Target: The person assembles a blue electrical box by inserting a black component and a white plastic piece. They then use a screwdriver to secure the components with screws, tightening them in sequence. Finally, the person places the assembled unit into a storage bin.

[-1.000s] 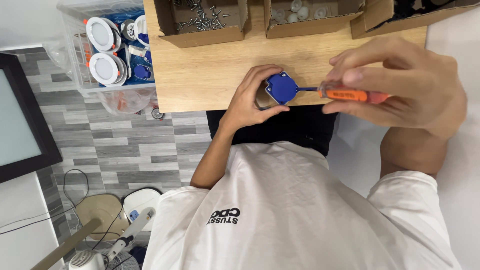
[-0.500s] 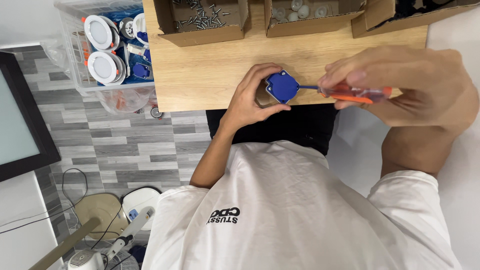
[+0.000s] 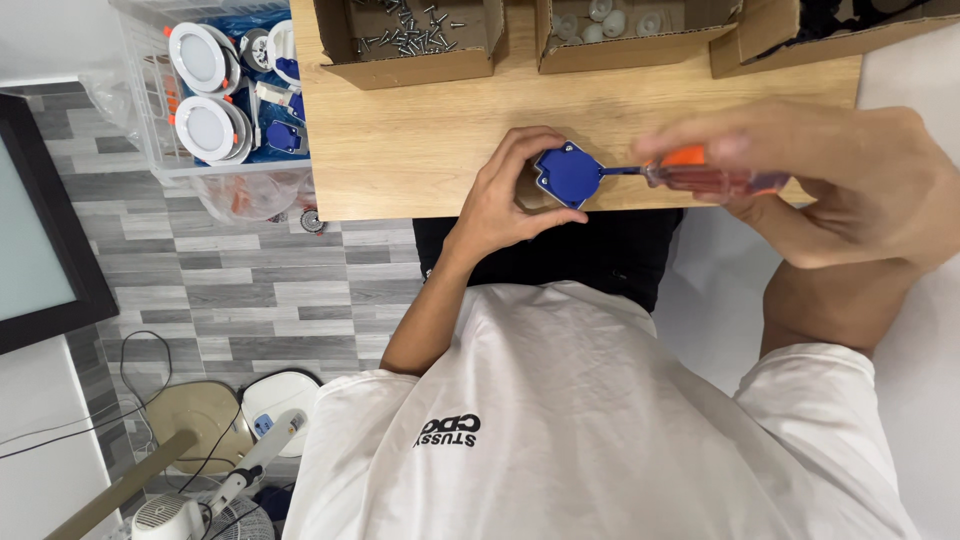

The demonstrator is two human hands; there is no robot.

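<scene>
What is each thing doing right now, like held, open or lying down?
Blue square part: held at the wooden table's edge by the left hand.
Orange-handled screwdriver: gripped by the right hand, tip against the blue part.
Box of screws: open, loose screws inside.
Box of white pieces: open.
Clear bin: open, holding round white lamps.

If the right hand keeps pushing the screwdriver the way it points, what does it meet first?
The right hand drives the orange-handled screwdriver into the blue square plastic part, likely already touching, held by the left hand.
</scene>
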